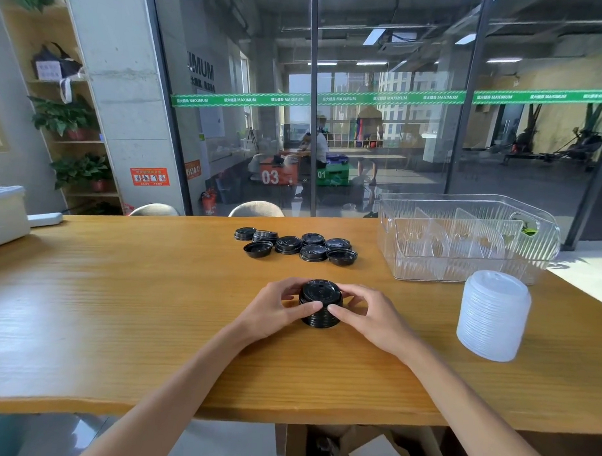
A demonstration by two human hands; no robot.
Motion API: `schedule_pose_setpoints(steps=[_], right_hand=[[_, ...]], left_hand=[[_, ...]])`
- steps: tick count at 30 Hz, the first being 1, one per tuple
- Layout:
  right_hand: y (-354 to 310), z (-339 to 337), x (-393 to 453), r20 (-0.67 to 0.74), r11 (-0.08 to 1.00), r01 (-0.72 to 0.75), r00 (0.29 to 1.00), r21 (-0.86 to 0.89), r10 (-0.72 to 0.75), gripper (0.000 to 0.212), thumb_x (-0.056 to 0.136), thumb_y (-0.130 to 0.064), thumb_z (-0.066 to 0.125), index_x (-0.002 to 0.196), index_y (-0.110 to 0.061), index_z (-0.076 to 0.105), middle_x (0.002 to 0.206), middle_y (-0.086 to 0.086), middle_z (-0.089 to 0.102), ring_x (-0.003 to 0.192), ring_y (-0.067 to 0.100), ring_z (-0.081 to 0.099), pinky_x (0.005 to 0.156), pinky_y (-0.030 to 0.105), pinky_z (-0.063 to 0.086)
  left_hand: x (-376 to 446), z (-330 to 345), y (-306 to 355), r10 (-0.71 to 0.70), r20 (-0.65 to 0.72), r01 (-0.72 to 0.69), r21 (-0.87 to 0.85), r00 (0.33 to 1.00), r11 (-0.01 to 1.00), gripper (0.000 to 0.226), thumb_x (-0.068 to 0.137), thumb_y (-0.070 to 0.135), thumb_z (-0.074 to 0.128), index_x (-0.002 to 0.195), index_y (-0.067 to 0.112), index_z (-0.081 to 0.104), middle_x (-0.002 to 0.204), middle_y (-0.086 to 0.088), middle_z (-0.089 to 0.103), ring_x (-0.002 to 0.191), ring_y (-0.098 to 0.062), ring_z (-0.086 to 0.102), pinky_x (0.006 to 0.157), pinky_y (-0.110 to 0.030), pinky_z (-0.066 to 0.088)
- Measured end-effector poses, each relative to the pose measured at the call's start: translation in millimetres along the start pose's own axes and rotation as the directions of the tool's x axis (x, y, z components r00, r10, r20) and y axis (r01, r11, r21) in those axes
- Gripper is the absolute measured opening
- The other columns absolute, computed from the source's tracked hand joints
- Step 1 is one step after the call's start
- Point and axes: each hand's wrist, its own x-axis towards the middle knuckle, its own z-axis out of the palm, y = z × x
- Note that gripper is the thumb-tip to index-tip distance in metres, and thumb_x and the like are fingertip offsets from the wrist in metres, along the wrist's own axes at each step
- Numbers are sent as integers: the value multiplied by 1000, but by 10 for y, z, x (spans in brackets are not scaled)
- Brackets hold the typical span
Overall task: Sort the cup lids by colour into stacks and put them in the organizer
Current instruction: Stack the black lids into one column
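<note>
The bench [119, 306] lies bare across the left and lower centre of the frame. Loose black lids [294, 247] crowd the centre back, with a clear strip between them and the black stack [320, 307]. At right, the white stack [493, 316] stands just before the organizer [470, 237], narrowing that approach.

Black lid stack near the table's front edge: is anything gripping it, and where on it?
Yes. Both hands clasp the black lid stack by its ribbed sides, left hand on its left, right hand on its right; it rests on the table.
</note>
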Motion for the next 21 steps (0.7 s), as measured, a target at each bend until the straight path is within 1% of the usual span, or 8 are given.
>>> schedule_pose_setpoints(steps=[4,10,12,14,15,16,19,21], right_hand=[[2,6,0,0,1000,-10,1000,4,10,65,92,-65,72,148,-36,62,127,-23,66,121,1,58,110,36,48],[-22,17,4,-13,999,-11,1000,-45,10,65,93,-62,72,149,-31,62,125,-22,65,122,3,57,110,37,47],[-34,17,-1,-9,999,-12,1000,-47,12,64,94,-58,74,149,-28,62,124,-20,66,121,4,57,109,36,47],[-40,22,-2,-6,998,-12,1000,-55,12,63,95,-55,74,148,-26,63,122,-19,66,118,4,58,107,34,48],[-42,23,2,-1,998,-11,1000,-59,11,62,95,-54,74,148,-26,63,121,-18,66,117,4,59,106,33,48],[-43,24,7,4,998,-10,1000,-62,11,61,95,-54,74,148,-26,63,121,-18,66,117,3,59,105,33,49],[-30,20,18,7,997,-6,1000,-74,7,60,96,-54,73,147,-25,63,121,-18,66,119,5,57,106,34,48],[-19,15,20,16,996,-3,1000,-86,4,59,97,-54,72,147,-26,63,120,-17,66,119,6,57,107,36,48]], left_hand=[[-14,9,2,5,5,-5,22,1000,1000,58,96,47,80,146,22,66,132,15,75,124,-1,68,113,-37,53],[-12,6,16,30,18,-31,63,999,998,59,98,48,77,149,22,64,136,14,73,126,1,66,112,-33,53],[-15,5,6,36,21,-38,87,999,995,59,98,50,76,149,24,64,136,17,73,126,3,65,110,-26,52],[-14,12,-13,41,28,-44,116,999,992,58,99,53,74,150,28,63,136,21,72,127,6,63,104,-14,49],[-13,13,-17,40,32,-44,129,999,991,58,99,55,73,151,30,63,137,23,71,128,7,62,103,-11,47],[-10,13,-22,38,37,-43,141,999,989,59,99,57,72,151,32,62,139,23,69,130,7,61,104,-12,46],[8,12,-48,30,54,-39,184,998,982,63,99,65,68,153,33,61,148,19,65,139,-1,57,118,-35,45],[12,4,-55,12,64,-25,207,998,978,68,98,71,64,154,32,59,153,15,61,144,-8,53,123,-46,42]])
